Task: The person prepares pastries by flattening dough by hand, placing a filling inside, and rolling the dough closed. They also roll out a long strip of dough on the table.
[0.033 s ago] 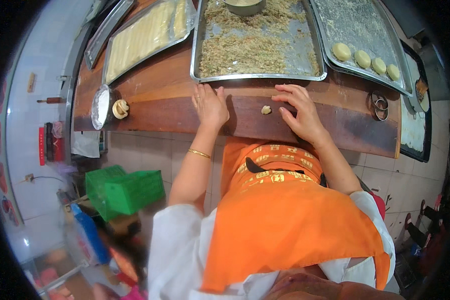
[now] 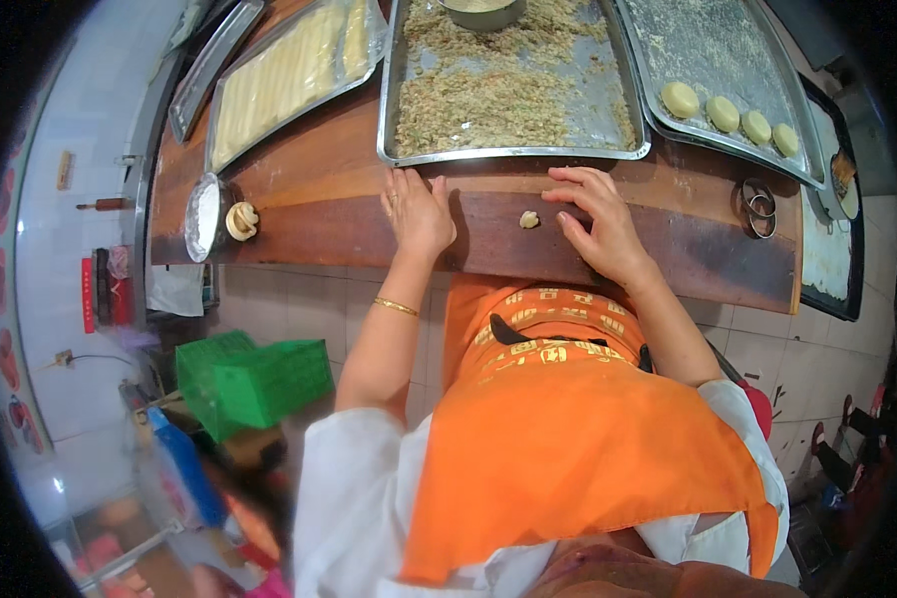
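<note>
My left hand point(image 2: 419, 209) rests open on the wooden worktop point(image 2: 483, 249), its fingertips just below the rim of the big metal tray of crumbly filling point(image 2: 483, 130). My right hand point(image 2: 598, 229) is also open, fingers spread and slightly bent, nearest a small pale dough piece point(image 2: 529, 219) on the wood between both hands. At the left, a cluster of dough pieces point(image 2: 241, 220) sits beside a metal bowl of white powder point(image 2: 203, 217). Several metal rings point(image 2: 759, 209) lie to the right of my right hand.
A tray of long dough strips under plastic point(image 2: 284, 95) is at back left, beside a narrow tray point(image 2: 209, 65). At back right, a floured tray point(image 2: 708, 45) holds several dough rounds point(image 2: 723, 115). Green crates point(image 2: 254, 384) stand below left; feet point(image 2: 832, 444) show at far right.
</note>
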Demonstrator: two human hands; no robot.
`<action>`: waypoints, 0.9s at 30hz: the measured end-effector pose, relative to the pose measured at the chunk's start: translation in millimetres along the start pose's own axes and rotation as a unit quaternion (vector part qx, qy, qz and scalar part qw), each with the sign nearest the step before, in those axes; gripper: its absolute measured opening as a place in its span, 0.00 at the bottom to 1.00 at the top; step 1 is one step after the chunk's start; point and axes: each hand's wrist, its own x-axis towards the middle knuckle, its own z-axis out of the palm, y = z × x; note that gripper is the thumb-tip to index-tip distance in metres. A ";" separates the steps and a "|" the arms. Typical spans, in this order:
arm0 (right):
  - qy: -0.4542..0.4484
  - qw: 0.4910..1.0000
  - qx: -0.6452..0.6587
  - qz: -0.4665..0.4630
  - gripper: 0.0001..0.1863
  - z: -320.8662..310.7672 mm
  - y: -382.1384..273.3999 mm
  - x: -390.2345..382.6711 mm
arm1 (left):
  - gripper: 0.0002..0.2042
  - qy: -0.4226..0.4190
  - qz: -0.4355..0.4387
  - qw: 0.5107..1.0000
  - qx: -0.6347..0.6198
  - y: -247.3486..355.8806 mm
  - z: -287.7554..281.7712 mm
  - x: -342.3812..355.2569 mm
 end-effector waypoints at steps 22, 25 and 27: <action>0.014 1.000 0.006 0.022 0.11 -15.3 -4.0 -17.8 | 0.31 -0.066 -0.052 0.986 -0.146 -40.2 14.3 18.2; 0.012 0.999 -0.004 0.042 0.11 -17.7 -3.8 -21.5 | 0.33 -0.002 -0.040 0.969 -0.243 -32.0 4.6 -10.9; 0.002 0.999 0.009 0.048 0.10 -12.7 -3.8 -19.8 | 0.33 0.075 0.044 0.995 -0.049 -2.3 0.9 -45.4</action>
